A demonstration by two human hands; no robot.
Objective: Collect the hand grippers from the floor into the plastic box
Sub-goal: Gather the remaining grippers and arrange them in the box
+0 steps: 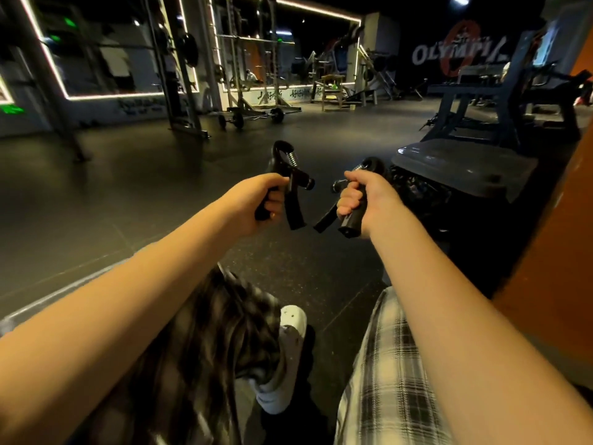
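Observation:
I hold two black hand grippers in the air above the dark gym floor. My left hand point(261, 200) grips one handle of the left hand gripper point(290, 175); its coil spring points up and the other handle hangs free. My right hand point(362, 197) grips one handle of the right hand gripper point(349, 220); its free handle angles down to the left. Just behind my right hand stands a dark plastic box point(426, 200) on the floor, partly hidden by my hand and by the machine beside it.
A grey machine platform point(465, 165) with a blue frame stands at the right, over the box. An orange wall point(552, 252) runs along the right edge. Racks, a barbell point(250, 117) and mirrors fill the far side. My plaid-trousered legs and a white shoe point(285, 358) are below.

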